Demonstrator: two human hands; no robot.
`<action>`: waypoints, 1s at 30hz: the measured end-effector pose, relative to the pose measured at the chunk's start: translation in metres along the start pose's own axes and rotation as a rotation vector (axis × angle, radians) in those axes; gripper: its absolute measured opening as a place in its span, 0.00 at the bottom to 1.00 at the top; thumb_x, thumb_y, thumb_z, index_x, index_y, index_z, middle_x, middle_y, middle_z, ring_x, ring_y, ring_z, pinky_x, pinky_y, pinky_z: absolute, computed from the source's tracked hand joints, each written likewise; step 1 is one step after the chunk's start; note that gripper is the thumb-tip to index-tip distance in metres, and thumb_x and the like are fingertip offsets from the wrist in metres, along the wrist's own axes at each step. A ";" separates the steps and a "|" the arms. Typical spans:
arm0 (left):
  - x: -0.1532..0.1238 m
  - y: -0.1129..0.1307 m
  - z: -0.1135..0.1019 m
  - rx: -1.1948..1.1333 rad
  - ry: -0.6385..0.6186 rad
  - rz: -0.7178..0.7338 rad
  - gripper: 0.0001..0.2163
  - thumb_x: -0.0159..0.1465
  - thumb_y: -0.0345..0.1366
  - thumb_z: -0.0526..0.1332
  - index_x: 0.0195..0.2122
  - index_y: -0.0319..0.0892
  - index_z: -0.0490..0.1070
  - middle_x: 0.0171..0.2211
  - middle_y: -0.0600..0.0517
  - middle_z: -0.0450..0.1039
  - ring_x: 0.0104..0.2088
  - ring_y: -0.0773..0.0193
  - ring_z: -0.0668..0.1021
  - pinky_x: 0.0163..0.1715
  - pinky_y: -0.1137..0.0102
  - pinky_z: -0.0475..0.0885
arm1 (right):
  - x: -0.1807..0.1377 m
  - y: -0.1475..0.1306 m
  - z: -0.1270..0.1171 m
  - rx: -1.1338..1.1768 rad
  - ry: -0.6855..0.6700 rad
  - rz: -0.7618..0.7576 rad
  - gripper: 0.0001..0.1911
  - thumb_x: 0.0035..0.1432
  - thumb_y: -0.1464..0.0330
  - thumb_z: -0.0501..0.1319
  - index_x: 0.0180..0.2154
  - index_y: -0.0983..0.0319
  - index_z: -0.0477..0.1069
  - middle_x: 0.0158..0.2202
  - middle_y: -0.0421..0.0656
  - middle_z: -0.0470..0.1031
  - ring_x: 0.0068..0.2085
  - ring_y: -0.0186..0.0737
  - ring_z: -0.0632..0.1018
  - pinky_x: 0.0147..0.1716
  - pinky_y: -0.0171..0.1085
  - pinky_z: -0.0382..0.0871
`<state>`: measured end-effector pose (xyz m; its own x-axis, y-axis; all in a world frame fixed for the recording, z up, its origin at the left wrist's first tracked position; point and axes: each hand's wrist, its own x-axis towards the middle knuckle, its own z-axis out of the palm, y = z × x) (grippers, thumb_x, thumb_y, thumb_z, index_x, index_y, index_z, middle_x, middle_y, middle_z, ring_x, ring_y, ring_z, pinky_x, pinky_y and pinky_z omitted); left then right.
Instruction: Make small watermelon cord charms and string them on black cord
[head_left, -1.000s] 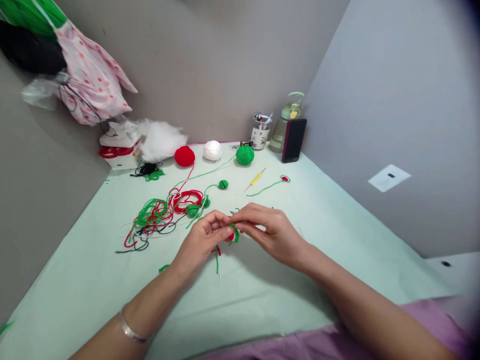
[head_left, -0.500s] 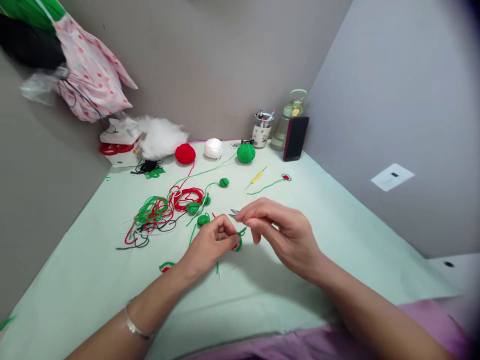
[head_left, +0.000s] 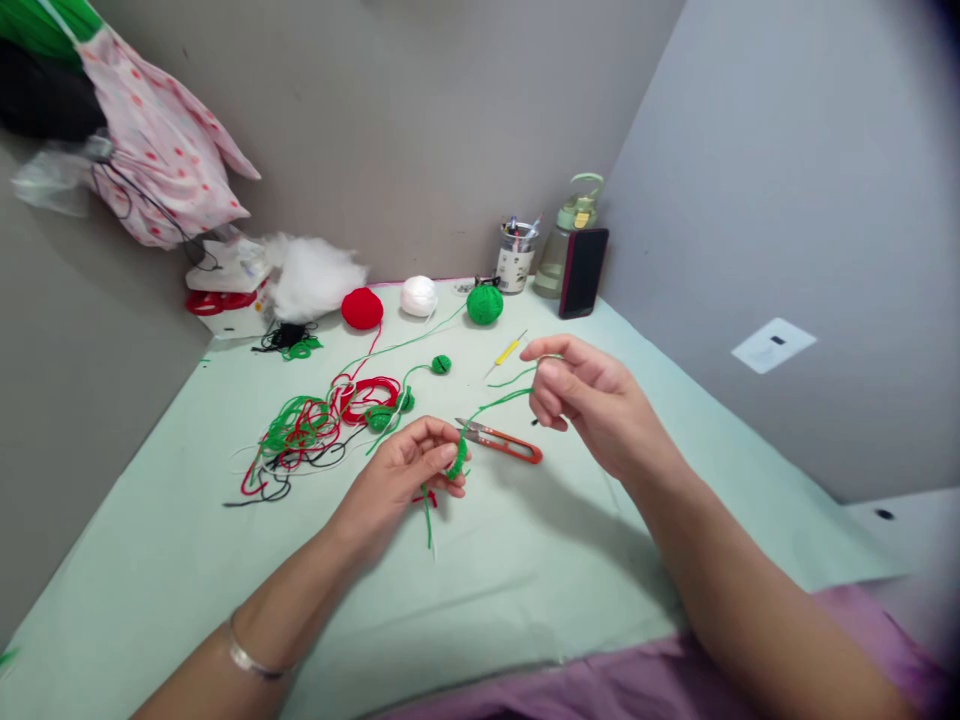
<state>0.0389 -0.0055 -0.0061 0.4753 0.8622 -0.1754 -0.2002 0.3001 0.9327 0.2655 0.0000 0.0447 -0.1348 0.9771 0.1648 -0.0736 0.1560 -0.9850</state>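
Note:
My left hand (head_left: 411,470) is closed, pinching a small green crocheted piece (head_left: 458,458) between thumb and fingers. Loose yarn tails (head_left: 428,520) hang below it. From its top a green yarn strand (head_left: 499,403) runs up and right to my right hand (head_left: 589,400), whose curled fingers grip it. Any needle in those fingers is too small to make out. Between the hands, orange-handled thread snips (head_left: 514,447) lie on the table. Just behind my right hand is a yellow-handled crochet hook (head_left: 507,351).
Tangled yarn (head_left: 304,430) and green crocheted balls (head_left: 380,418) lie left. Behind are red (head_left: 362,308), white (head_left: 418,296) and green (head_left: 484,304) yarn balls, white stuffing (head_left: 315,278), a pen cup (head_left: 515,268), a bottle (head_left: 551,262) and an upright phone (head_left: 584,273).
My right hand has moved up and right, away from my left, drawing the green yarn out longer. The snips and hook now show more fully. The view has shifted slightly.

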 end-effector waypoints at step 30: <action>-0.002 0.006 0.000 -0.018 0.122 0.108 0.12 0.61 0.41 0.68 0.38 0.43 0.66 0.25 0.56 0.75 0.27 0.68 0.77 0.28 0.74 0.74 | -0.008 0.005 0.017 -0.554 -0.361 -0.049 0.09 0.65 0.70 0.60 0.39 0.63 0.80 0.31 0.40 0.68 0.30 0.31 0.68 0.29 0.33 0.61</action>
<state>0.0365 -0.0056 -0.0002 0.3429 0.9326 -0.1123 -0.2600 0.2091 0.9427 0.2494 -0.0097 0.0398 -0.4741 0.8720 0.1214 0.4180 0.3443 -0.8406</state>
